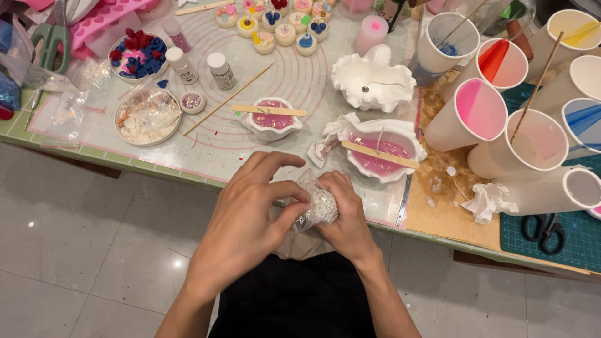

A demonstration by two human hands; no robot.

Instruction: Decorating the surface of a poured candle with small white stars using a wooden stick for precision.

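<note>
My left hand [250, 216] and my right hand [344, 219] meet just below the table edge, both gripping a small clear plastic bag [318, 205] filled with tiny white bits. Fingers of each hand pinch the bag's top. Just beyond my hands stand two white shell-shaped dishes of pink wax, a large one [382, 152] and a small one [270, 119], each with a wooden stick laid across its rim. An unfilled white shell dish [372, 79] with a wick base stands behind them.
Several white paper cups [479, 112] with coloured wax and sticks crowd the right side. Black scissors [543, 230] lie on a green cutting mat. At left are a bowl of shells [148, 117], a dish of red and blue pieces [136, 54], small glitter bottles [220, 70], and small decorated candles [285, 28].
</note>
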